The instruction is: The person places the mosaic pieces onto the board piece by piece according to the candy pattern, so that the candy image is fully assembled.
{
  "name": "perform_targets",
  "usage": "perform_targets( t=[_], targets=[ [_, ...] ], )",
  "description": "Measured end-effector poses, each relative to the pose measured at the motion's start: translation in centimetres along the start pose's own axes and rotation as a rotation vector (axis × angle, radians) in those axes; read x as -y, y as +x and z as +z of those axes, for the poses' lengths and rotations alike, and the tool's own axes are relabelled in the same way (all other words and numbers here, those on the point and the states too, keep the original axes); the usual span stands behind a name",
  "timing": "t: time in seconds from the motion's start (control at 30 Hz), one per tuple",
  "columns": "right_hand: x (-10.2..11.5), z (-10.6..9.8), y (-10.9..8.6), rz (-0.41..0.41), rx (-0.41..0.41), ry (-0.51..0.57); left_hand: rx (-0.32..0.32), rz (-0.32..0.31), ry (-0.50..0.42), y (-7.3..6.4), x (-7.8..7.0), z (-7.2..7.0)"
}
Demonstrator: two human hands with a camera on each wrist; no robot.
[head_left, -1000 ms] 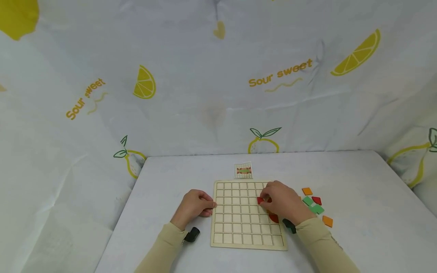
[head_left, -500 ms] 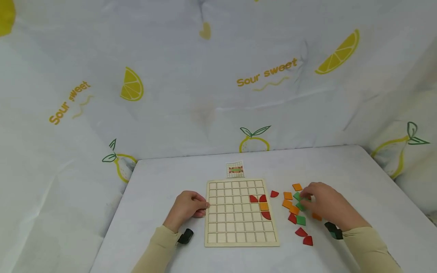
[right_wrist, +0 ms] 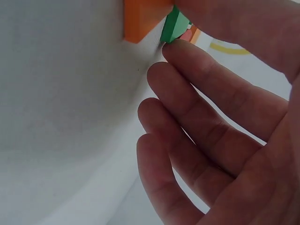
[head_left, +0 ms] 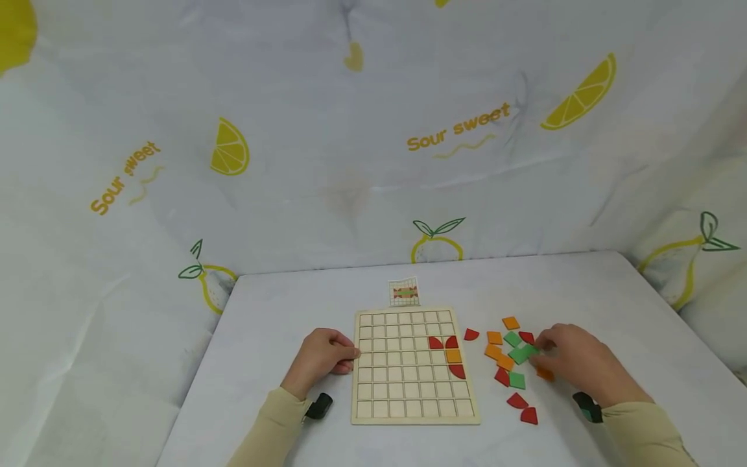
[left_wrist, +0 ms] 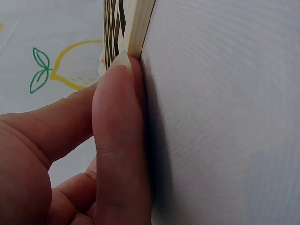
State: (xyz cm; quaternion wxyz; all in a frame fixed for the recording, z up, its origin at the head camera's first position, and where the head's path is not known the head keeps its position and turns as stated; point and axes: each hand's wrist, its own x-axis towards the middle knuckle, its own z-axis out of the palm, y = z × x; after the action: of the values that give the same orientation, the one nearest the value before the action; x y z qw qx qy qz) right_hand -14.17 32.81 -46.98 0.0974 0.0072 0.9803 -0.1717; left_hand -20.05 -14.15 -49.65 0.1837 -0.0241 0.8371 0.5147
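A pale wooden grid board (head_left: 397, 376) lies on the table. My left hand (head_left: 321, 357) holds its left edge; the left wrist view shows the thumb (left_wrist: 119, 122) pressed along that edge. On the board's right side sit red quarter-round pieces (head_left: 435, 343) and an orange square (head_left: 453, 355). To the right, my right hand (head_left: 583, 363) reaches into loose pieces and pinches a green tile (head_left: 530, 350) at thumb and index fingertips. In the right wrist view the green tile (right_wrist: 176, 23) shows between them, the other fingers loosely extended.
Several loose pieces lie between the board and my right hand, among them an orange tile (head_left: 510, 323) and a red quarter-round piece (head_left: 529, 416). A small pattern card (head_left: 404, 302) is behind the board. A white lemon-printed cloth (head_left: 327, 214) rises behind the table.
My right hand has left the board for the loose pieces on the right, uncovering the red and orange pieces in the grid. The left hand stays at the board's edge; the head view has shifted slightly.
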Motion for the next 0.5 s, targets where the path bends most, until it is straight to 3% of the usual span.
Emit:
perform_targets(
  t=[0.5],
  targets=[
    [0.21,-0.43,-0.15,-0.007,-0.038,0.018,-0.006,0.000,0.001,-0.38,-0.37,-0.04]
  ],
)
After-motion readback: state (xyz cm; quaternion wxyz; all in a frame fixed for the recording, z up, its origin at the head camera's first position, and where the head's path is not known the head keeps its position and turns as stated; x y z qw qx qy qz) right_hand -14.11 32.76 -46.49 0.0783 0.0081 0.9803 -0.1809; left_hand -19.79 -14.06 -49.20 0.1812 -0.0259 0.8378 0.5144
